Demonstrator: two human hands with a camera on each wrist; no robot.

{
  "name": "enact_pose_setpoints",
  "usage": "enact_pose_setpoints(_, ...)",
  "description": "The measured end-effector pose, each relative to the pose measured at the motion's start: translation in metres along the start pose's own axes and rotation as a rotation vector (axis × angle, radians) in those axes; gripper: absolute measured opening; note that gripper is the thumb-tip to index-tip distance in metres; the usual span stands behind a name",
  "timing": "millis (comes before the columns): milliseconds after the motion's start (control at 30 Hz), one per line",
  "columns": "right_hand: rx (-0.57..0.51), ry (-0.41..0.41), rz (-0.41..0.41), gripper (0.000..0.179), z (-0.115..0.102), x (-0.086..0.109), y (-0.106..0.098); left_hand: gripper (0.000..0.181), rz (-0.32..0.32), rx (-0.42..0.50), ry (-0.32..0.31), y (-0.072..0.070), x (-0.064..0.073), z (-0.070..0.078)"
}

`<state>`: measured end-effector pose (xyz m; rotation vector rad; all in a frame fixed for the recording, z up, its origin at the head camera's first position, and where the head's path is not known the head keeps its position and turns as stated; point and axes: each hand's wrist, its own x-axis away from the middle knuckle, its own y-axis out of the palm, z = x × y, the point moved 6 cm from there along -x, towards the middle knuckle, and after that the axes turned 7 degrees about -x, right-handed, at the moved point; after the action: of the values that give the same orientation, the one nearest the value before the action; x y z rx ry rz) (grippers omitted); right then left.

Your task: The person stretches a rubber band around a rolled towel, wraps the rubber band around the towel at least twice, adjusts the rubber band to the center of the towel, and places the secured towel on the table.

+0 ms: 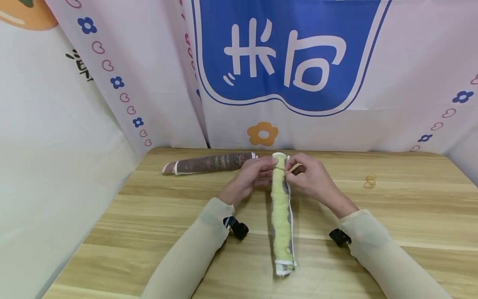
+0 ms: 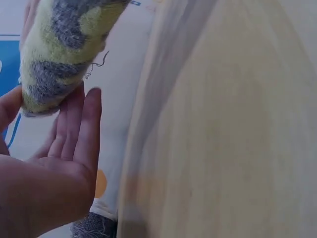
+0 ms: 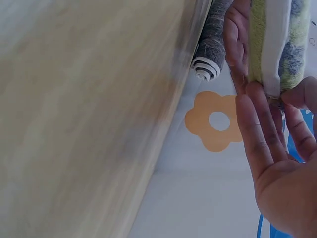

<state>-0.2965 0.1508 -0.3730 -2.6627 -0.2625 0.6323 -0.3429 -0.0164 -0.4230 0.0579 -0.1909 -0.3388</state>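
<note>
A rolled towel [image 1: 281, 216], yellow-green with grey patches and white edging, lies lengthwise on the table in the head view. My left hand [image 1: 248, 176] holds its far part from the left, thumb on top and fingers along the side. At the right side of the same part, my right hand [image 1: 311, 176] pinches the towel's edge between thumb and fingers. A thin crease crosses the towel between the hands; whether a band sits in it I cannot tell. Both wrist views show the towel's end, in the left hand [image 2: 64, 158] and the right hand [image 3: 282, 163].
A second rolled towel [image 1: 213, 163], brownish-grey with white edging, lies at the back left of the wooden table [image 1: 157, 232]. Thin yellowish rubber bands [image 1: 369, 181] lie to the right. A printed cloth [image 1: 231, 124] hangs behind the table's far edge.
</note>
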Motion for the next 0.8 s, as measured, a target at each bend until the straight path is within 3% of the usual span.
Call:
enact_pose_setpoints(100,-0.011,0.025,-0.001,0.012,0.000,0.001,0.000,0.041,-0.018,0.002,-0.012,-0.001,0.000,0.001)
enact_pose_setpoints(233,-0.001,0.030,0.012,0.011,-0.003,0.002,0.001,0.037,0.034,0.011,-0.010,-0.003,0.001,0.002)
enact_pose_setpoints(500,0.191,-0.128,0.009,0.010,-0.014,0.001,0.004,0.029,0.148,-0.037,0.004,-0.001,0.007,0.006)
enact_pose_setpoints(633,0.249,-0.131,-0.029,0.009,-0.014,0.000,0.006,0.030,0.183,-0.063,0.029,0.000,0.009,0.009)
enact_pose_setpoints(800,0.222,-0.103,-0.055,0.006,-0.012,0.003,0.008,0.032,0.196,-0.067,0.037,0.000,0.010,0.009)
